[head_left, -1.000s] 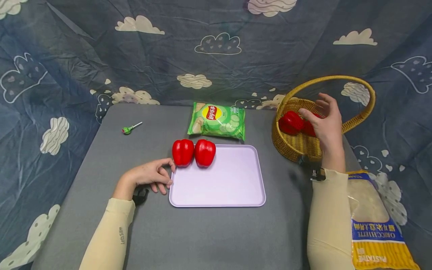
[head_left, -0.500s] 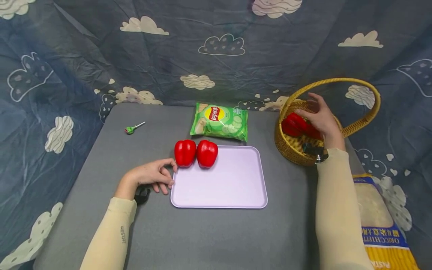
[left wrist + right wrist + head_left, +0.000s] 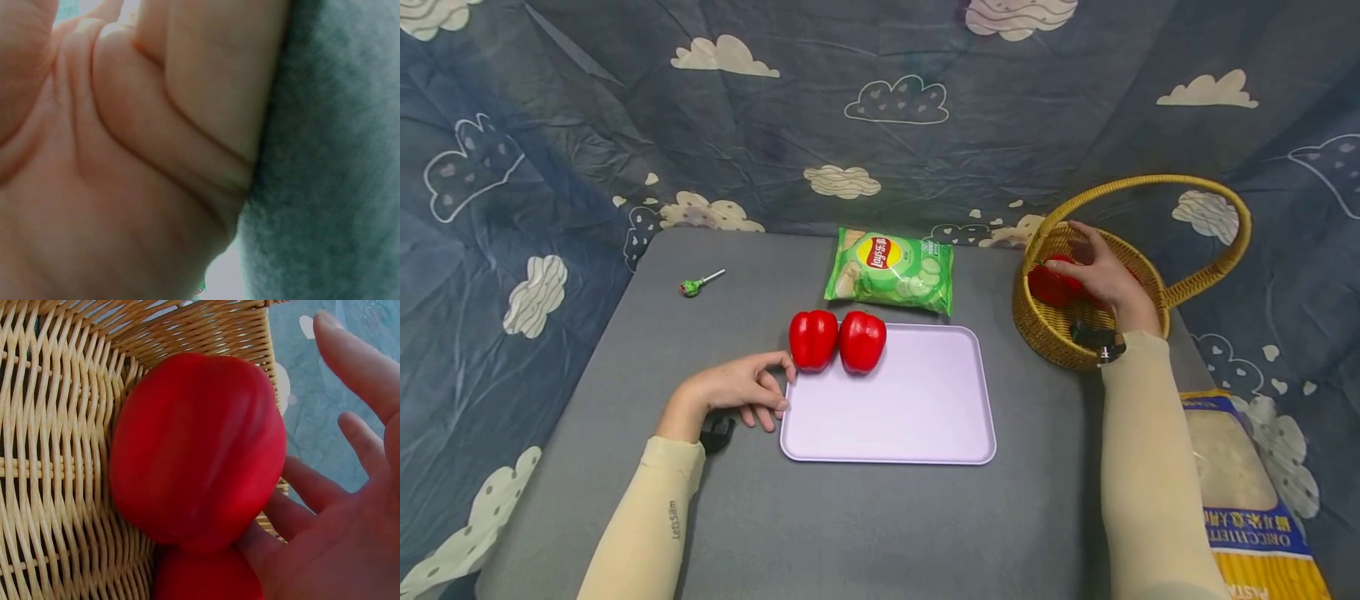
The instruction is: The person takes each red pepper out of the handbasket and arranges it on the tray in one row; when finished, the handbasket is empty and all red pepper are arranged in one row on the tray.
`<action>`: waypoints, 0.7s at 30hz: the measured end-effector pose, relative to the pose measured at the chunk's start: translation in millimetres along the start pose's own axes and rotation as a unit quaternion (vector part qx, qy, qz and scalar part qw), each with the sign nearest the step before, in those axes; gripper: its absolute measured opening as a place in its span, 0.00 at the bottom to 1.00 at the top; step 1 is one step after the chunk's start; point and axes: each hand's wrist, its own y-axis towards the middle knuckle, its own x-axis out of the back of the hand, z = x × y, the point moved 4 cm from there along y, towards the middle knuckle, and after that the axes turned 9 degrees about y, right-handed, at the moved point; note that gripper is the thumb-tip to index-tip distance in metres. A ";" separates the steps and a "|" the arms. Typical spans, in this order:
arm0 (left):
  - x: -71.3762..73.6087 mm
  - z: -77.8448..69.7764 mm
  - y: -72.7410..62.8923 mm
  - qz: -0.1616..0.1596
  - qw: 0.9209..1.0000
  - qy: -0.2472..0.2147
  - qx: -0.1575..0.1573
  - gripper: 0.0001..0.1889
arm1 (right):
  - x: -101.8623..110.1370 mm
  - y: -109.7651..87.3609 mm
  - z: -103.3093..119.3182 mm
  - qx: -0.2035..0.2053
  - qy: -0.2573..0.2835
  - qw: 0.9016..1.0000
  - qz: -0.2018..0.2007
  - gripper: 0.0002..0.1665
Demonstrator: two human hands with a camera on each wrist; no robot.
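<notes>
My left hand [image 3: 737,387] lies at the left edge of a pale lilac tray [image 3: 910,421], fingertips and thumb touching its rim. Its palm fills the left wrist view. Two red bell peppers, one left [image 3: 813,341] and one right [image 3: 862,342], stand side by side at the tray's far left corner. My right hand [image 3: 1108,279] reaches into a wicker basket [image 3: 1056,343] over more red peppers. In the right wrist view its fingers spread beside a large red bell pepper [image 3: 197,450], some partly behind it. A second pepper [image 3: 206,578] sits just below, mostly cut off.
A green bag of Lay's chips [image 3: 891,271] lies behind the tray. Far left on the grey table is a green lollipop [image 3: 691,287]. A yellow and blue pasta bag [image 3: 1247,483] lies right of my right forearm. The basket's tall handle [image 3: 1150,182] arches above the right hand.
My right hand has moved left and down into the basket, from above the peppers to right at them. The left hand stays at the tray's edge. The whole head view has shifted slightly.
</notes>
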 end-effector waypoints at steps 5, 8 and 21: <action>0.0 -0.6 0.6 -0.001 1.000 0.001 0.001 0.22 | 0.5 -1.4 -7.0 -0.033 -0.011 0.999 0.032 0.64; -0.1 -0.9 1.0 0.001 1.000 0.000 0.001 0.22 | -0.5 -3.1 -10.7 -0.054 -0.017 0.997 0.054 0.64; -0.2 -3.7 -1.1 0.001 1.000 -0.002 0.000 0.22 | -1.8 -3.2 -16.2 -0.060 -0.024 0.995 0.073 0.62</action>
